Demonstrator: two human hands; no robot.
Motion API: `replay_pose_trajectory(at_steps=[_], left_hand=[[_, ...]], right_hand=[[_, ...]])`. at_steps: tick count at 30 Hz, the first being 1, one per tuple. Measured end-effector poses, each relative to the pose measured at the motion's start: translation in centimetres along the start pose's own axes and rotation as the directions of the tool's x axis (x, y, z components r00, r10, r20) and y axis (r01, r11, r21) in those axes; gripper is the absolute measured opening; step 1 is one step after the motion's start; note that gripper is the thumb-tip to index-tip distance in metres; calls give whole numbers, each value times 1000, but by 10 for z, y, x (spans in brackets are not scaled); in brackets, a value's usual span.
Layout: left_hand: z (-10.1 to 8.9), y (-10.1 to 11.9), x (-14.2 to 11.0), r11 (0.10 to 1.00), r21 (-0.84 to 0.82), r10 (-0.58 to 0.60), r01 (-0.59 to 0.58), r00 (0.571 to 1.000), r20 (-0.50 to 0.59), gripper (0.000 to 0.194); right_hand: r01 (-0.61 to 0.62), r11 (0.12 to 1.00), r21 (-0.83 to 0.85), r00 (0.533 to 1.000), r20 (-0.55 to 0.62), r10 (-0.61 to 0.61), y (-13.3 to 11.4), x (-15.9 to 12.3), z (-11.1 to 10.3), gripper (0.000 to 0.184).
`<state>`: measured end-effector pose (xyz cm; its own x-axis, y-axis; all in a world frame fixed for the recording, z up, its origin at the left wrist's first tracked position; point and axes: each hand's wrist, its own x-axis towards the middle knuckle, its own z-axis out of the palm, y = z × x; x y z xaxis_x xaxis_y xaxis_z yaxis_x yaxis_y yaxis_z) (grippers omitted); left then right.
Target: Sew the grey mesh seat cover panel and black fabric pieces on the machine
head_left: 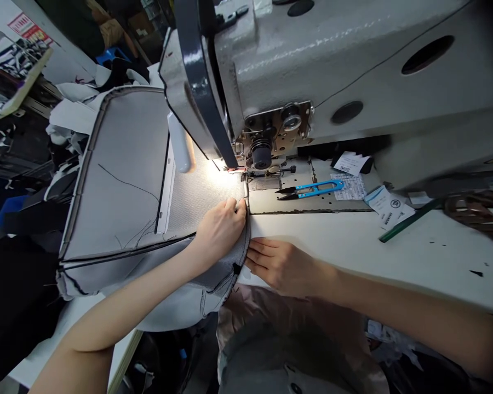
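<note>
A large grey fabric panel [127, 180] with dark piping lies on the white table, its mesh part under the needle area [236, 168] of a grey sewing machine [332, 71]. My left hand [221, 227] rests on the mesh, fingers curled and pressed on the fabric's right edge just in front of the presser foot. My right hand [277, 265] lies on the table beside that edge, fingers stretched toward the seam and touching it from the right.
Blue thread snips [312, 190] lie on the machine bed right of the needle. Paper tags [388, 207] and a green ruler [406, 221] sit further right. Piles of grey and black fabric pieces [66, 109] fill the left and back.
</note>
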<state>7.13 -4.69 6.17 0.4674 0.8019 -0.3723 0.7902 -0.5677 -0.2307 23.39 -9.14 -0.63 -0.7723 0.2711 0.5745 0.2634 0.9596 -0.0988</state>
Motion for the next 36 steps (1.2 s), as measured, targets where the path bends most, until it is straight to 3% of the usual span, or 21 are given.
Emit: replay_pose_trajectory(at_steps=[14,20,23,27,32,36], left_hand=[[-3,-23,27,999,9,-34,35,995,-92,31],[4,-36,36,994,89,82,-68,982,-168,26],[5,-39,38,996,75,71,-56,972,-225,25],[6,-36,25,1000,-3,12,-13,945,-328,30],[19,-30,-10,985,-82,115,-152,932,-343,37],[36,-18,-15,986,-162,-37,-26,927,-374,39]], right_hand=[[-33,997,77,993,118,24,23,6,6,23],[-38,999,6,990,136,37,34,13,9,23],[-29,1000,-12,993,118,30,39,15,9,17],[40,999,-27,993,116,-37,47,16,8,25],[186,964,-190,982,61,-177,58,21,10,25],[259,915,-309,964,25,-264,60,25,11,26]])
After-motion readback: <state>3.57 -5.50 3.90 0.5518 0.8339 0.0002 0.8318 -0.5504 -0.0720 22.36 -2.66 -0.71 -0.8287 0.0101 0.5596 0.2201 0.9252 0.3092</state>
